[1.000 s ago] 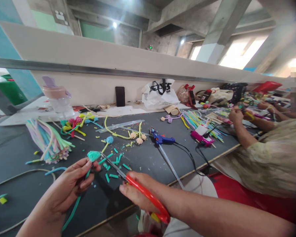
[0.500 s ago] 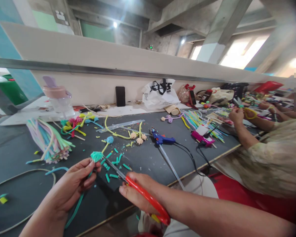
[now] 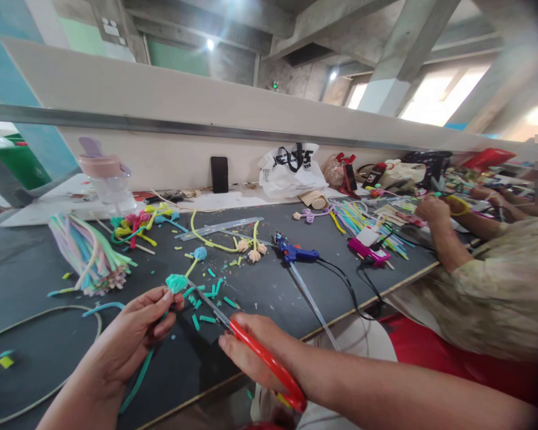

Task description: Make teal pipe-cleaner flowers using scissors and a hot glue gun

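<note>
Concrete beams (image 3: pixel 323 30) overhead; dark surface (image 3: pixel 269 292) strewn with teal offcuts (image 3: pixel 207 319), blue glue gun (image 3: pixel 301 254) lying beyond. Left hand (image 3: pixel 137 325): grip closed just under the head of a teal flower (image 3: pixel 176 283), over the near side. Right hand (image 3: pixel 273 331): grip closed around red-handled scissors (image 3: pixel 262 351) pointing at the flower's side, contact unclear. Step looks like trimming; next snip calls for a steady stem.

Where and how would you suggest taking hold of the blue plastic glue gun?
Probably by its blue handle, from above and to the right: it juts that way, whereas the transparent glue stick slants toward the near side.
</note>
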Available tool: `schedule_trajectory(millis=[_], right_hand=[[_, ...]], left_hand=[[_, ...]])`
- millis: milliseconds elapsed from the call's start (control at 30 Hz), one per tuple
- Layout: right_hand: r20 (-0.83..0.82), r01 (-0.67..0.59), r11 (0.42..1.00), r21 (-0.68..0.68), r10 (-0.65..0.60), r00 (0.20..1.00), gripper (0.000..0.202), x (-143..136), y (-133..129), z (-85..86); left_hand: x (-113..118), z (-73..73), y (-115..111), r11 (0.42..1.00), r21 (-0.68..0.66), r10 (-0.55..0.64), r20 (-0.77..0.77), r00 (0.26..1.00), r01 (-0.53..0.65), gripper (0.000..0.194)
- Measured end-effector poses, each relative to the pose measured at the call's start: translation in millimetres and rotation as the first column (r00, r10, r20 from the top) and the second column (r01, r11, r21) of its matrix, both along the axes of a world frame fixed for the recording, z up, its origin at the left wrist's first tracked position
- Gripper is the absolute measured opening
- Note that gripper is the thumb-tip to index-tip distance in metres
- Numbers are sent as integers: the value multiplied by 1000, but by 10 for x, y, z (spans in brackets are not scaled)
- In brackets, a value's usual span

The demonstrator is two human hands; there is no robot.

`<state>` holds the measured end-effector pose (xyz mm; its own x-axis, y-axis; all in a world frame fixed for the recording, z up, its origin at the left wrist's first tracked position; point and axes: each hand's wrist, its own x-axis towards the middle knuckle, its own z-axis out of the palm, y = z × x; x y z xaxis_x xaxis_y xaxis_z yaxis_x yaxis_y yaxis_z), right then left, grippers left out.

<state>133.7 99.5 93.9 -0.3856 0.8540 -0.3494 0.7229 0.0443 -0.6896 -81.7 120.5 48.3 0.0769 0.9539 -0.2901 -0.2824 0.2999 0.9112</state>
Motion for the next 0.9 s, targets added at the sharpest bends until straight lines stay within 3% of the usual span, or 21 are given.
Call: schedule_trajectory(millis=[100, 267, 433, 533, 633, 733, 900], right_hand=[[-39, 41, 998, -55, -43, 998, 19, 3, 0, -32], [-180, 34, 921, -388, -112, 977, 19, 110, 81, -80], [-268, 11, 877, -480, -158, 950, 21, 257, 216, -101], [-286, 14, 769, -639, -254, 924, 24, 295, 273, 9], [-364, -80, 665, -742, -300, 881, 24, 318, 304, 156], [-463, -204, 665, -719, -239, 854, 27, 358, 319, 243], [-607, -395, 592, -702, -209, 767, 39, 445, 372, 187]], left_hand=[[2, 11, 0, 1000, -4, 15, -7, 1000, -15, 30], [-28, -34, 14, 999, -39, -36, -13, 999, 36, 30], [-17, -42, 47, 998, -61, 20, -10, 1000, -20, 31], [-5, -18, 53, 997, -36, 73, 30, 997, -72, 32], [-3, 23, 31, 985, -28, 172, 76, 982, -171, 29], [5, 112, -2, 977, -12, 211, 95, 973, -211, 25], [36, 369, 23, 978, 79, 185, 110, 977, -194, 23]])
